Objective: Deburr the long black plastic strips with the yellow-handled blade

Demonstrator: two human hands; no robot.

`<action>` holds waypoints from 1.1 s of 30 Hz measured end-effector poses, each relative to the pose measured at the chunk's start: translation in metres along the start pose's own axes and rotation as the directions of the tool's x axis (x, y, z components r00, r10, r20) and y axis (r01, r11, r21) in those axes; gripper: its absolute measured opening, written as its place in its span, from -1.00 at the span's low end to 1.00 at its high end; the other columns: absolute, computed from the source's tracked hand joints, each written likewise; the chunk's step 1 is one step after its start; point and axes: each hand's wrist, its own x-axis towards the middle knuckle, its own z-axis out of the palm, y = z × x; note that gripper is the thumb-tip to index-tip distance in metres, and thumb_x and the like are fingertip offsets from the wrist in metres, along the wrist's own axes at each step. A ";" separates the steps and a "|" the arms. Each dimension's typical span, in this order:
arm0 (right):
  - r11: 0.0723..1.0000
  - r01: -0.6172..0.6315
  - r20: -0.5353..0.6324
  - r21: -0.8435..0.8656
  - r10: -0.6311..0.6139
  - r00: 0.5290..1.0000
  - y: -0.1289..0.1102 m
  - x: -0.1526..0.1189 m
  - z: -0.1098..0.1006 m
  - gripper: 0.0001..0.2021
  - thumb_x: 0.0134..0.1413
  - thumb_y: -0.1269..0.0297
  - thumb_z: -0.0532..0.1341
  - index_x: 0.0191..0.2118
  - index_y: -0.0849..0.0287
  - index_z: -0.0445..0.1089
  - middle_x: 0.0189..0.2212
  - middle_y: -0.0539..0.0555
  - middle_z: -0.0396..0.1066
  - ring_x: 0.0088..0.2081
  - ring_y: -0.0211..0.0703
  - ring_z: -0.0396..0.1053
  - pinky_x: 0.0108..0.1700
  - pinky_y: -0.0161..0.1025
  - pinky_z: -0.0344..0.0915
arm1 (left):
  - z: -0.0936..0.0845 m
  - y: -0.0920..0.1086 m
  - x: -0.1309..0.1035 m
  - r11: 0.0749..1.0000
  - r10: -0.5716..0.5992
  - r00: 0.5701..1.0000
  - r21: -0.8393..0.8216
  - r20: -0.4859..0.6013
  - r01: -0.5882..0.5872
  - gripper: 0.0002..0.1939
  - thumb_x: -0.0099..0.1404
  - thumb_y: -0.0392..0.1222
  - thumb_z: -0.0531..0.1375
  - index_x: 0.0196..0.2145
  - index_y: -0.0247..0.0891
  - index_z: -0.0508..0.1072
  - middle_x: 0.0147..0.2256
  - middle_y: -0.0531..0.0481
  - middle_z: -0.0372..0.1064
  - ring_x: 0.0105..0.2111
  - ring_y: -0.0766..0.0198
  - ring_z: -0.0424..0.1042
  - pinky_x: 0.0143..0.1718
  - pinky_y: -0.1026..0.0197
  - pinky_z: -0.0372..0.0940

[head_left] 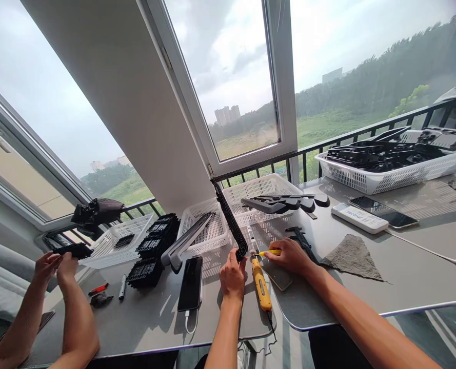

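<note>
My left hand [233,277] is closed around the lower end of a long, narrow black plastic part [230,218], which leans up and to the left. In my right hand [291,254] is a small yellow-handled tool [270,252], its tip pointing left towards the foot of the black part; I cannot tell whether they touch. Between my hands lies a yellow corded hand tool [261,287], its cord hanging over the table edge. A flat greyish slab [279,277] lies beneath my right hand. Just behind that hand is a black caliper-like tool [301,242].
A co-worker's hands [58,264] hold a black part at left. White baskets [385,182] stand along the back, near stacked black parts [151,256] and grey-black handle-like pieces [274,202]. Phones [190,284], a white power bank [358,218] and a grey cloth [353,259] lie about.
</note>
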 end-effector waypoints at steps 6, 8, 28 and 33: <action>1.000 -0.020 -0.003 0.017 0.020 1.000 0.002 0.001 -0.001 -0.48 0.36 -0.18 0.14 -0.44 0.10 0.52 -0.49 0.09 0.53 -0.41 -0.10 0.41 -0.30 -0.19 0.05 | -0.003 0.004 0.000 1.000 -0.031 0.999 -0.005 0.018 0.031 -0.71 0.52 -0.18 0.25 0.16 -0.20 0.48 -0.07 -0.15 0.71 -0.20 0.02 0.72 -0.26 0.17 0.44; 1.000 -0.021 0.002 0.019 0.021 1.000 0.002 0.001 -0.002 -0.48 0.34 -0.19 0.16 -0.46 0.11 0.51 -0.50 0.10 0.53 -0.42 -0.10 0.40 -0.31 -0.19 0.04 | -0.004 0.006 0.000 0.999 -0.043 0.999 -0.020 0.028 0.044 -0.70 0.50 -0.20 0.26 0.15 -0.20 0.48 -0.07 -0.15 0.71 -0.18 0.02 0.72 -0.21 0.16 0.45; 0.999 -0.037 -0.015 0.013 0.037 0.999 0.006 0.002 0.004 -0.43 0.38 -0.22 0.13 -0.52 0.09 0.42 -0.55 0.07 0.46 -0.46 -0.13 0.34 -0.34 -0.20 -0.02 | -0.016 0.014 0.004 0.992 -0.084 0.984 -0.080 0.157 0.098 -0.72 0.50 0.00 0.29 0.02 -0.20 0.45 -0.23 -0.07 0.63 -0.23 -0.01 0.67 -0.25 0.15 0.36; 0.998 -0.060 -0.035 0.017 0.061 0.998 0.009 0.003 0.004 -0.42 0.42 -0.20 0.12 -0.53 0.09 0.39 -0.60 0.04 0.40 -0.51 -0.16 0.28 -0.37 -0.20 -0.03 | -0.016 0.014 0.003 0.994 -0.078 0.984 -0.060 0.159 0.089 -0.74 0.50 -0.01 0.29 0.01 -0.18 0.45 -0.19 -0.09 0.64 -0.21 0.00 0.67 -0.25 0.16 0.32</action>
